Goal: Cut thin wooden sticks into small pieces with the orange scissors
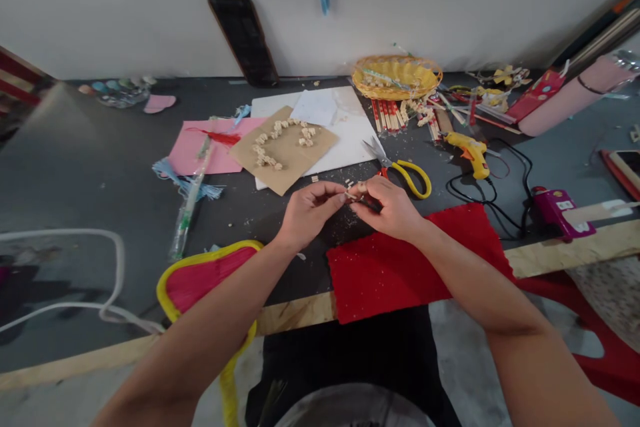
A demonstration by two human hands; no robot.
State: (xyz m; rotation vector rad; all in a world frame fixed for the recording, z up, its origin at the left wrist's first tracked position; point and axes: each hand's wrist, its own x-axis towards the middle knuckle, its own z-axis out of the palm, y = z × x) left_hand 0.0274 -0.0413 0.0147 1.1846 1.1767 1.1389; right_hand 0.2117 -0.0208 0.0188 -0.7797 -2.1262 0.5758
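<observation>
My left hand [314,209] and my right hand [384,204] meet over the dark table, fingertips pinched together. Between them is a small pale stick piece [353,196], partly covered by the fingers; its exact shape is too small to tell. Just beyond my right hand lie scissors [412,177] with a yellow handle loop, blades apart. Past my left hand, a brown paper square [313,149] carries clusters of small pale pieces [267,159] set in a curve. A red felt sheet [385,277] lies beneath my right forearm.
A yellow glue gun [470,153] with a black cord lies right of the scissors. Behind are a wicker basket [360,85] and red-and-white sticks [387,115]. A pink bottle [575,97] stands far right. On the left are pink paper [183,147], blue tassels [200,188] and a yellow-edged fan [210,270].
</observation>
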